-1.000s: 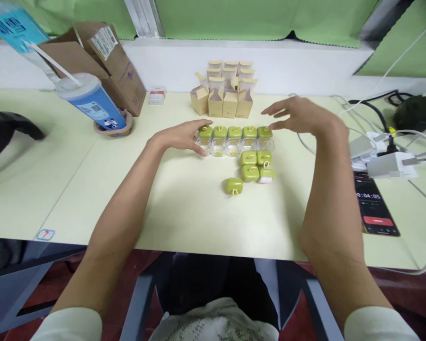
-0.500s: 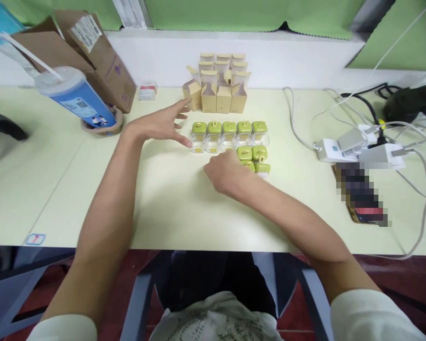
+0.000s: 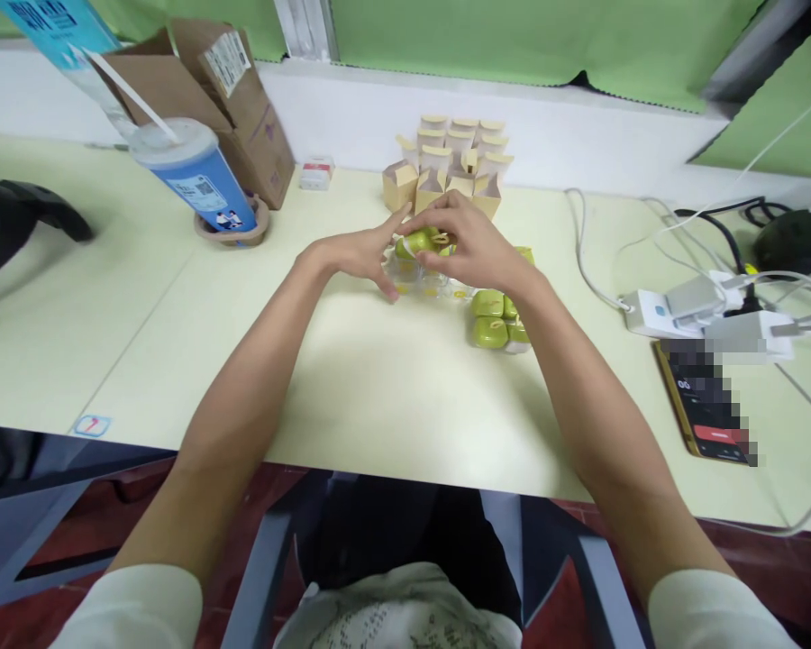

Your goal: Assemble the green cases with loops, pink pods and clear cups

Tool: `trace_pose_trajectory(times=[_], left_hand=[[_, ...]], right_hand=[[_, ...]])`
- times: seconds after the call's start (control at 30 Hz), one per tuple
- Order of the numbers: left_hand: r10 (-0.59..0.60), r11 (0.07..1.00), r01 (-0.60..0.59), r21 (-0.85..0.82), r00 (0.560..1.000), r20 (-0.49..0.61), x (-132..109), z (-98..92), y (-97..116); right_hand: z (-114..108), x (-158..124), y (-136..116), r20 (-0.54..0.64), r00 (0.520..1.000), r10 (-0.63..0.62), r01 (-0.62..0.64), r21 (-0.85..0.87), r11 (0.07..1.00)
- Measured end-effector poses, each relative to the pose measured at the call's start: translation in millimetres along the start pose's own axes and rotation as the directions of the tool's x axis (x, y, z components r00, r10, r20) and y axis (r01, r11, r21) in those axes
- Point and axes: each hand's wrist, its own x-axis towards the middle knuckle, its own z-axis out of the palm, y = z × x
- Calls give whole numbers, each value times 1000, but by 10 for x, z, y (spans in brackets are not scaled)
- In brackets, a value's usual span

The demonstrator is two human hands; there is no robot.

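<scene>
Clear containers [image 3: 431, 283] partly hidden behind the right fingers [image 3: 438, 218] (phone screen [image 3: 696, 401] partly pixelated)

The right hand [image 3: 456, 236] pinches a little green case [image 3: 419, 242] over a row of clear plastic tubs [image 3: 432, 287]. The left hand [image 3: 363, 256] is spread wide by the left end of the row. More green cases [image 3: 490, 317] sit close together on the table [image 3: 378, 388]. Tan boxes [image 3: 400, 187] with open tops stand behind. On the left are a blue cup [image 3: 203, 185] and a brown box [image 3: 263, 144]. On the right are a phone [image 3: 703, 406] and white plugs [image 3: 743, 320].
</scene>
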Motion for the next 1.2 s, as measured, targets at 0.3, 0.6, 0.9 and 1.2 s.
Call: trace_pose_trajectory(times=[0.3,0.6,0.9,1.2], left_hand=[[-6,998,5,-56,1000,-5,-52,25,56],[102,985,-110,-133,992,-71,53,65,-178],[96,992,-99,-73,995,-39,54,55,-173],[151,984,-158,-79,984,-92,87,69,-202]], right_hand=[[255,90,57,78,997,26,-27,4,1000],[365,93,22,78,996,38,-22,-192,981],[562,162,87,89,996,10,17,-300,954],[-176,-255,33,20,995,101,-93,-249,964]])
